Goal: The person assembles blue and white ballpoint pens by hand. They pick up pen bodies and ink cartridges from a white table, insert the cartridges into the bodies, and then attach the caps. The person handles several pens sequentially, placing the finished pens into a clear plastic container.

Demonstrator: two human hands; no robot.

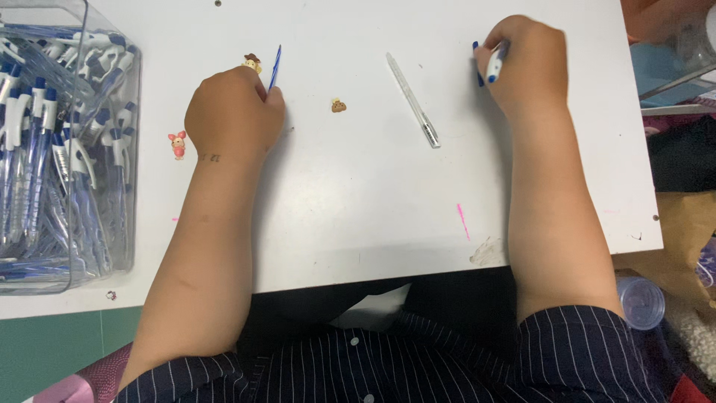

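We work at a white table (358,224) with both hands resting on it, well apart. Our left hand (233,112), at ten o'clock from the table centre, is closed on a thin blue refill (275,67) that sticks up past the fingers toward twelve o'clock. Our right hand (526,63), at two o'clock, is clamped on a blue-and-white pen part (496,61); we cannot tell which part it is, since the fingers cover most of it.

A clear pen barrel (412,99) lies loose on the table between the hands, slanting from eleven to five o'clock. A small brown charm (338,106) sits just beside it at nine o'clock. A second brown charm (253,63) touches the left knuckles, and a pink charm (178,145) lies at nine o'clock of the left wrist. A clear bin (67,149) of blue-and-white pens stands at the far left.

We judge the refill light, thin and slightly flexible: grip it near the middle, not the tip. The barrel appears rigid, smooth and prone to rolling; pinch it across its width at mid-length.
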